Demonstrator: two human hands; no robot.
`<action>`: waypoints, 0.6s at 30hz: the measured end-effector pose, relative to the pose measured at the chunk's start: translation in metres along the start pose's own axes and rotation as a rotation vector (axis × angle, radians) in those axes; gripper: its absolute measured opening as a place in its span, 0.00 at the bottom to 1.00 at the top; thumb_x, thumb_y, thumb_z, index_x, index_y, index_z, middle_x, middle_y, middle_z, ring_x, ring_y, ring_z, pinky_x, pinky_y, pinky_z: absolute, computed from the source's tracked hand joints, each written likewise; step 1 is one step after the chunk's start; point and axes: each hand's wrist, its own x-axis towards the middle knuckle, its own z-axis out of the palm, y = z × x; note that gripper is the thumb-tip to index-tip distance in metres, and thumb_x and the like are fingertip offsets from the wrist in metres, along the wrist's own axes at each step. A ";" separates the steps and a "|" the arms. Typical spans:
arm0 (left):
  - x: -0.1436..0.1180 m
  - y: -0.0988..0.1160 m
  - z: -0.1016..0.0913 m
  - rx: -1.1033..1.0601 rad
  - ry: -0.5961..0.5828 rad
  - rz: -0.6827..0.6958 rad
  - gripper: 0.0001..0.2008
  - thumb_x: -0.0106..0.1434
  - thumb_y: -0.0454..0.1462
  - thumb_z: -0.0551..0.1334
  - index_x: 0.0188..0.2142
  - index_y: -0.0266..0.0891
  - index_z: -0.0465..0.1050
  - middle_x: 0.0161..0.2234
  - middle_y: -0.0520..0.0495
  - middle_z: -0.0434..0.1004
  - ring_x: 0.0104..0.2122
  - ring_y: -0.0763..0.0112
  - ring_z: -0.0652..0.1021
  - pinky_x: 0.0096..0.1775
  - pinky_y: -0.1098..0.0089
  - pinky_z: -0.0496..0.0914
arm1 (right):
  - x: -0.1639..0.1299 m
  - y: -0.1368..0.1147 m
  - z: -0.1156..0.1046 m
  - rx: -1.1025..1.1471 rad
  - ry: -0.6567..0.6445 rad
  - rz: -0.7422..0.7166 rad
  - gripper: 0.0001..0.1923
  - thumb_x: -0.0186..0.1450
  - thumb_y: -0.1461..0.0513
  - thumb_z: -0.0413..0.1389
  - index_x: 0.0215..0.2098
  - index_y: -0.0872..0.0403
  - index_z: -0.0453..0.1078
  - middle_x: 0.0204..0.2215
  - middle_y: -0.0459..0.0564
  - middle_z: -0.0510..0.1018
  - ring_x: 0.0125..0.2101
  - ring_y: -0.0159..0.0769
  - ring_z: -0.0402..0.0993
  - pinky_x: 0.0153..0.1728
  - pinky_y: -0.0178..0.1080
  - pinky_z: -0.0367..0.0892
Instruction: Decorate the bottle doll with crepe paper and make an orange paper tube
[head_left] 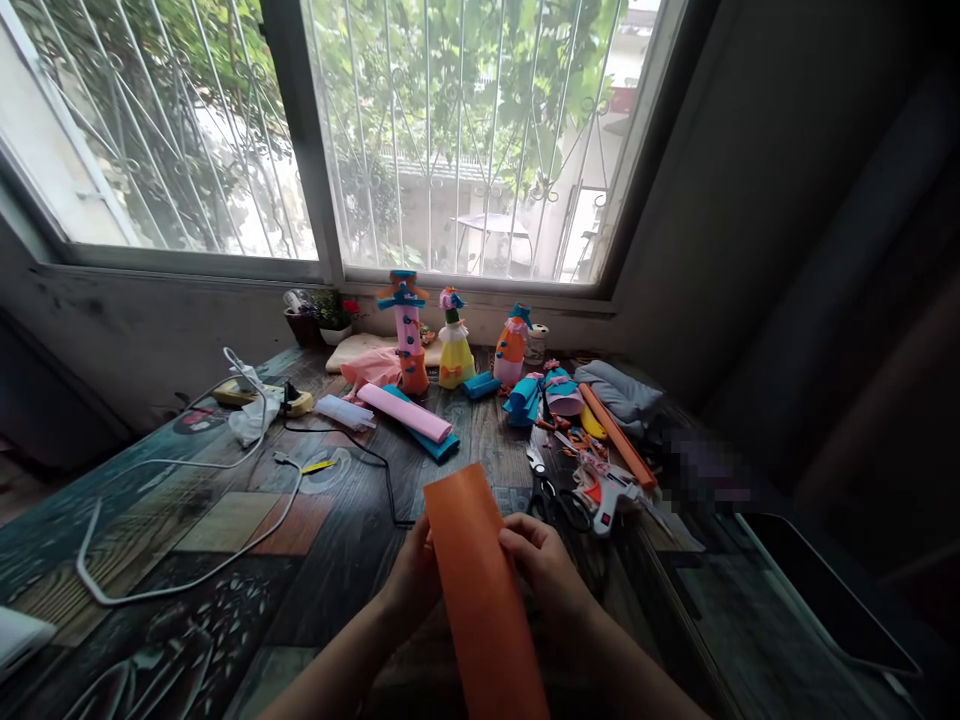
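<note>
A long strip of orange paper (484, 590) is held up close to me, its top end above the table and its lower end running out of view. My left hand (412, 575) grips its left edge, with most fingers hidden behind the sheet. On the right edge, my right hand (544, 565) pinches the paper between thumb and curled fingers. Just past the right hand lie black-handled scissors (546, 490) and a white glue gun (611, 497).
Paper-covered dolls (454, 355) stand below the window. Pink and teal paper rolls (409, 412) lie mid-table. An orange roll (619, 440) rests by grey cloth (619, 392). A white cable (187, 593) loops at left from a power strip (300, 402). A tablet (825, 590) sits at right.
</note>
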 end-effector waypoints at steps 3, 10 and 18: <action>-0.003 0.005 -0.002 -0.061 -0.030 -0.043 0.32 0.45 0.60 0.65 0.35 0.32 0.79 0.35 0.37 0.81 0.43 0.47 0.77 0.46 0.59 0.69 | 0.000 0.000 -0.001 -0.038 0.036 -0.027 0.13 0.49 0.55 0.66 0.23 0.57 0.73 0.19 0.41 0.68 0.22 0.28 0.59 0.25 0.31 0.55; 0.007 0.022 0.013 0.006 0.113 0.039 0.28 0.42 0.47 0.73 0.40 0.32 0.74 0.38 0.36 0.81 0.45 0.44 0.76 0.46 0.56 0.70 | 0.008 -0.026 0.004 -0.054 0.093 -0.120 0.18 0.52 0.49 0.63 0.24 0.55 0.69 0.19 0.41 0.67 0.21 0.28 0.59 0.23 0.30 0.56; 0.006 0.082 0.073 0.079 0.056 0.270 0.26 0.43 0.49 0.71 0.39 0.36 0.75 0.32 0.42 0.80 0.39 0.47 0.78 0.38 0.60 0.73 | 0.001 -0.116 0.028 -0.155 -0.053 -0.393 0.22 0.55 0.44 0.60 0.25 0.55 0.70 0.20 0.42 0.66 0.20 0.27 0.59 0.20 0.29 0.55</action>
